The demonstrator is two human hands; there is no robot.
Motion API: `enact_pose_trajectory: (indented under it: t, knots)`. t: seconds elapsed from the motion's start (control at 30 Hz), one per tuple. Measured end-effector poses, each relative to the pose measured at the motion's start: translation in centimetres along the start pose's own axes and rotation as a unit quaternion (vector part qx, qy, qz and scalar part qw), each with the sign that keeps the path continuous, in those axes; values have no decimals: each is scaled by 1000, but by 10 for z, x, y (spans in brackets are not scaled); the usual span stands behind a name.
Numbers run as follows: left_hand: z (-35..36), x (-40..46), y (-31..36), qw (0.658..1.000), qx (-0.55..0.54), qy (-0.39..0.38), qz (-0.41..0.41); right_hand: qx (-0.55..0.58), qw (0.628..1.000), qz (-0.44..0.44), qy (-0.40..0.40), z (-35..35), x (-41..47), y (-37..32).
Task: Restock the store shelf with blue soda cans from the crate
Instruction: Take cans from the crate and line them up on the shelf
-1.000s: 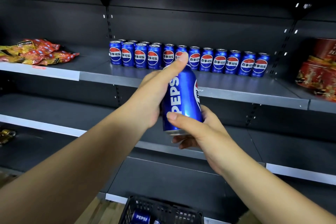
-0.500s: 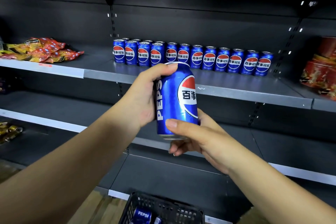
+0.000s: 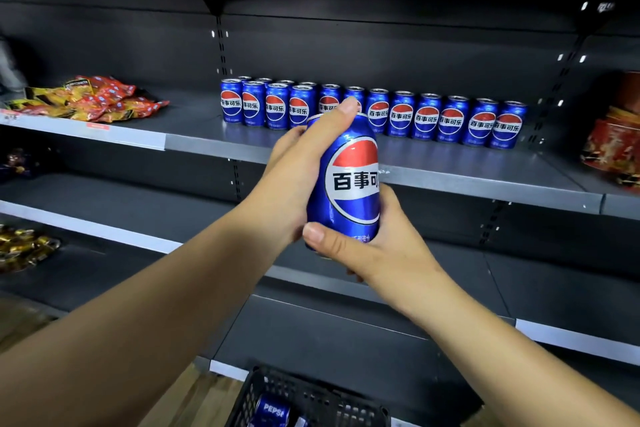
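Observation:
I hold one blue soda can (image 3: 349, 184) upright in front of the grey shelf (image 3: 450, 170), its red, white and blue logo facing me. My left hand (image 3: 298, 177) grips its left side, thumb reaching over the top rim. My right hand (image 3: 374, 250) cups the bottom, with the thumb pressed across the lower front. Behind the can, several blue cans (image 3: 426, 118) stand in a row on the shelf, doubled at the left end. At the bottom edge the black crate (image 3: 311, 395) shows a blue can (image 3: 272, 409) lying inside.
Red and yellow snack packets (image 3: 93, 99) lie on the shelf's left end. Red tins (image 3: 616, 146) stand at its right end. Gold-wrapped items (image 3: 24, 246) sit on the lower left shelf. Dark shelves run below, with wood floor beside the crate.
The can has turned in my hands, so the round logo now faces me instead of the PEPSI lettering. It has also risen slightly toward the shelf.

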State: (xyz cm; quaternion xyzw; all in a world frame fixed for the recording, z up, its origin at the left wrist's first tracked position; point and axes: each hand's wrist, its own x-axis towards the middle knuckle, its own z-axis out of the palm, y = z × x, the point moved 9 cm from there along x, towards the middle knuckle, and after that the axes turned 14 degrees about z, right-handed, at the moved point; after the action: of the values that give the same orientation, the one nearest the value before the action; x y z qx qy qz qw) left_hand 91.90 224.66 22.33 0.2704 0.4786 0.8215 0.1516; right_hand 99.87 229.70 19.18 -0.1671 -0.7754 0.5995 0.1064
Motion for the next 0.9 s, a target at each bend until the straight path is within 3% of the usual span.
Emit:
enact_pose_trajectory:
  t: [0.13, 0.4, 0.63, 0.8, 0.9]
  knots:
    - [2, 2, 5, 999, 24, 11, 26, 3, 996, 18, -83, -2, -8, -1]
    - [14, -12, -15, 999, -29, -21, 24, 23, 990, 46, -130, -11, -5, 12]
    - [-2, 5, -27, 997, 44, -49, 49, 31, 996, 43, -79, -13, 23, 21]
    - [-57, 48, -44, 993, 99, 33, 48, 29, 998, 52, -18, -8, 67, 24]
    - [-86, 78, -46, 985, 155, 42, 64, 25, 998, 58, 13, -5, 99, 21]
